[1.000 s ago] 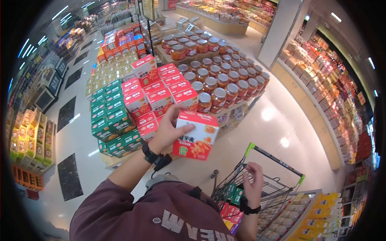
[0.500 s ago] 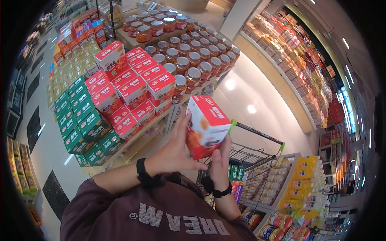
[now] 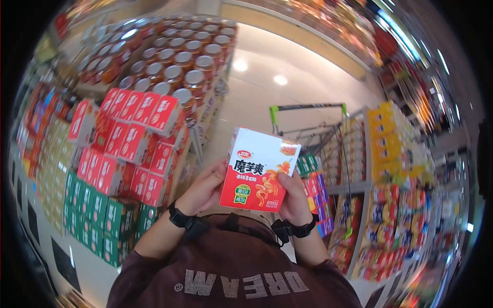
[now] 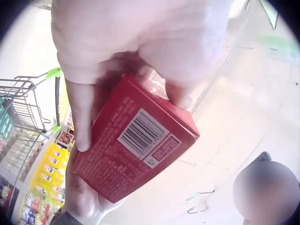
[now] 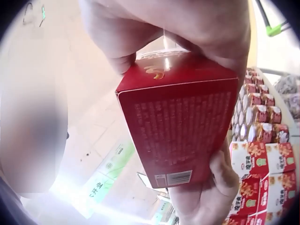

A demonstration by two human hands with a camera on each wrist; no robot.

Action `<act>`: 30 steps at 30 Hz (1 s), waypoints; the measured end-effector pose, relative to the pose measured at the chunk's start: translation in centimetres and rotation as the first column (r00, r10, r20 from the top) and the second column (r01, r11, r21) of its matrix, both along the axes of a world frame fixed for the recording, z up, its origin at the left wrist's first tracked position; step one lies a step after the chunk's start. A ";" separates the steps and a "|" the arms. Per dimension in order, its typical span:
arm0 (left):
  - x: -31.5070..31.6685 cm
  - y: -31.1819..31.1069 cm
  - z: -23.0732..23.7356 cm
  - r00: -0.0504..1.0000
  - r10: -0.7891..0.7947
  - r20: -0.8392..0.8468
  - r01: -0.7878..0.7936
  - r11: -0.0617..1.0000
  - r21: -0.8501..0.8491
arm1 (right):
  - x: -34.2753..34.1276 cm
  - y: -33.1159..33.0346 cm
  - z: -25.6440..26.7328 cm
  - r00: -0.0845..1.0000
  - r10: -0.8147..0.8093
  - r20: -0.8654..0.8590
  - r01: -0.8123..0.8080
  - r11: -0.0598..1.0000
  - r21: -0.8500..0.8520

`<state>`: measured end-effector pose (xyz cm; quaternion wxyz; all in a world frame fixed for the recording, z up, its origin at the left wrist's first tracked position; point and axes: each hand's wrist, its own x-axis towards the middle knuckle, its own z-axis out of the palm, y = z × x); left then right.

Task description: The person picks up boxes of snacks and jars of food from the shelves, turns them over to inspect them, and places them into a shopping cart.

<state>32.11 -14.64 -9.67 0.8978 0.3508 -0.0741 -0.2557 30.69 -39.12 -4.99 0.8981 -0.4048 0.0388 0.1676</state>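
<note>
Holding a red-and-white box [image 3: 259, 172] in front of a maroon shirt [image 3: 226, 251], using both hands, near each other and clamped on opposite sides of the carton. Gripping the left edge with the left hand [image 3: 204, 187] and the right edge with the right hand [image 3: 294, 199], pressing the right thumb [image 3: 285, 179] against the printed front. Showing that front to the head camera, slightly tilted: white at the top, red at the bottom, with large black Chinese characters across the middle, a green badge at lower left and curly orange pieces at right. Displaying a red panel with small print and a barcode [image 4: 145, 133] to the left wrist camera, and a red panel with rows of pale text to the right wrist camera. Wearing black straps [image 3: 187, 218] on both wrists, and pale lettering across the shirt, spelling DREAM. Facing, at left, stacked red boxes [image 3: 134, 141] of similar design, with green boxes [image 3: 97, 206] lower in view and lidded glass jars [image 3: 173, 77] behind. Having, beyond the right hand, a wire shopping cart [image 3: 308, 107] with bright green handle ends, carrying green packs [image 3: 308, 164] and purple packs [image 3: 322, 191]. Including, farther right, shelved yellow packages [image 3: 385, 128] above other colourful packages [image 3: 382, 213].
</note>
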 end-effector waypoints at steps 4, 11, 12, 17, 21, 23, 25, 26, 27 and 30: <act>0.4 -1.8 -0.2 0.988 0.030 0.151 -0.049 0.991 0.123 | -1.8 -0.7 -0.7 0.965 -0.187 0.184 0.232 0.936 -0.265; 1.9 -3.5 -0.7 0.937 -0.277 0.212 0.167 0.889 0.427 | -6.5 -5.6 -0.6 0.973 -0.119 0.198 0.194 0.886 -0.421; 2.1 -4.0 -0.7 0.904 -0.349 0.247 0.200 0.856 0.477 | -7.1 -6.6 -0.5 0.984 -0.083 0.155 0.155 0.822 -0.548; 1.9 -7.1 -3.5 0.815 -0.530 0.233 0.278 0.711 0.646 | -9.0 -10.9 -5.2 0.991 -0.053 0.119 0.127 0.594 -0.794; 3.1 -7.9 -6.0 0.873 -0.449 0.188 0.173 0.647 0.743 | -10.2 -19.8 -12.6 0.883 -0.461 0.091 0.312 0.429 -0.848; 3.6 -7.7 -5.6 0.925 -0.345 0.158 0.097 0.619 0.780 | -10.4 -23.9 -13.6 0.696 -0.715 0.066 0.469 0.384 -0.795; 4.1 -7.0 -6.4 0.942 -0.312 0.123 0.096 0.601 0.793 | -10.6 -29.4 -17.5 0.541 -0.835 0.099 0.558 0.268 -0.785; 4.3 -6.8 -7.0 0.955 -0.283 0.088 0.102 0.592 0.799 | -10.9 -32.7 -20.4 0.524 -0.837 0.154 0.539 0.186 -0.821; 4.4 -6.9 -7.3 0.957 -0.277 0.092 0.092 0.587 0.805 | -11.0 -35.4 -22.6 0.533 -0.806 0.259 0.472 0.029 -0.881; 4.4 -7.1 -7.9 0.960 -0.269 0.073 0.069 0.484 0.873 | -10.7 -40.5 -26.7 0.577 -0.745 0.335 0.352 -0.142 -0.925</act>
